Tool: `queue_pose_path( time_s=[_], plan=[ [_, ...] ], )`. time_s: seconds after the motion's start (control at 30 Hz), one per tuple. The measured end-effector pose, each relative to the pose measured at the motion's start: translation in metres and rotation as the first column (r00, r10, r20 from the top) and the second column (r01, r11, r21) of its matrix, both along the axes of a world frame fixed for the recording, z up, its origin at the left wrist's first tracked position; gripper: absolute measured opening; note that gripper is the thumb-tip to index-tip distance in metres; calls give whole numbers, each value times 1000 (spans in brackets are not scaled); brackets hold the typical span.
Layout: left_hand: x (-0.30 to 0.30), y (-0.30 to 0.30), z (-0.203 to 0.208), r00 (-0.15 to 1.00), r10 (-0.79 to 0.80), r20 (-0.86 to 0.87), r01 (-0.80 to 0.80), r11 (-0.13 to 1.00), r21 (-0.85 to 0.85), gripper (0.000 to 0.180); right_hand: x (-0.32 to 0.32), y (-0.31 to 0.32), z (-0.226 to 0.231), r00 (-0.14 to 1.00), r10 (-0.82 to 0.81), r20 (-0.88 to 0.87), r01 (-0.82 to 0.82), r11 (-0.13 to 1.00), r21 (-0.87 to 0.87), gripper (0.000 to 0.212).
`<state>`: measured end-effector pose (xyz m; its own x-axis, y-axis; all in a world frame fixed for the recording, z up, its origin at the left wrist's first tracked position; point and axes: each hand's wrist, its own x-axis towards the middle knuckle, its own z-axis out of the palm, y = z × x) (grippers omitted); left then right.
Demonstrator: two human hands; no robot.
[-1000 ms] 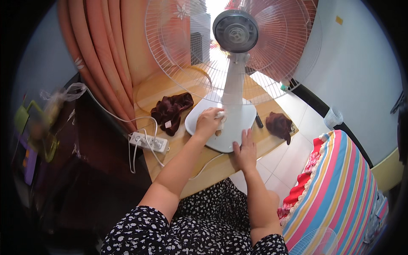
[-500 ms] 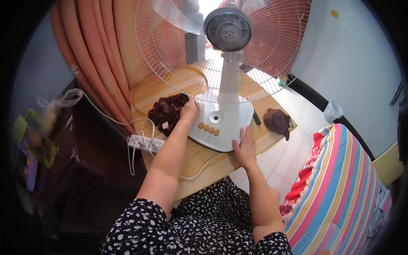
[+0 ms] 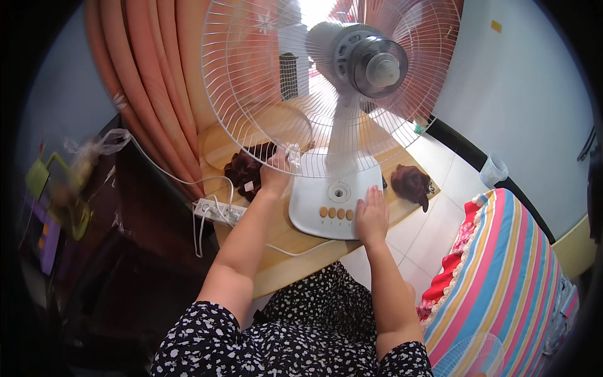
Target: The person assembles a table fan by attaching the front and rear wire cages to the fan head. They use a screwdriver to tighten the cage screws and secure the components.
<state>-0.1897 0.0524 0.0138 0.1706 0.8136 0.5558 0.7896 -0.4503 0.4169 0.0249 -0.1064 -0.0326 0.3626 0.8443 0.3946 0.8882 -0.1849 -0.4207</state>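
- White plastic desk fan [image 3: 336,188] stands on round wooden table [image 3: 282,251], wire front guard [image 3: 251,94] still attached.
- Left hand [image 3: 275,174] pinches guard's lower rim.
- Right hand [image 3: 372,217] lies spread flat on fan's near base.

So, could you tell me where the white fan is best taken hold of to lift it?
Probably the white fan by its upright stem, reached from the front under the wire guard: the stem is narrow and bare, while the guard is thin wire and the base broad and flat.
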Motion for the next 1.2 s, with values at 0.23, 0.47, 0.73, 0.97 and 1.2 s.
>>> queue_pose_path(
  time_s=[0.23, 0.47, 0.73, 0.97, 1.2],
  plan=[
    [65, 133, -119, 703, -636, 319, 660, 750, 40, 40, -7, -5, 5, 1000, 18, -5, -18, 1000, 8, 51],
    [65, 137, -117, 831, -540, 134, 555, 824, -117, 39, -5, -4, 3, 1000, -12, -6, 12, 998, 55, 50],
    [9, -31, -47, 953, -298, 50, 298, 954, 5, 34, -4, -2, 0, 1000, -26, 17, 25, 999, 41, 51],
    [-9, -110, -40, 940, -320, 120, 323, 946, -11, 34, -2, 4, -6, 1000, -17, 15, 17, 1000, 6, 51],
    [-45, -160, -31, 865, -234, 444, 302, 949, -88, 22, -4, 0, 7, 988, -68, 139, 80, 993, -84, 48]
  ],
)
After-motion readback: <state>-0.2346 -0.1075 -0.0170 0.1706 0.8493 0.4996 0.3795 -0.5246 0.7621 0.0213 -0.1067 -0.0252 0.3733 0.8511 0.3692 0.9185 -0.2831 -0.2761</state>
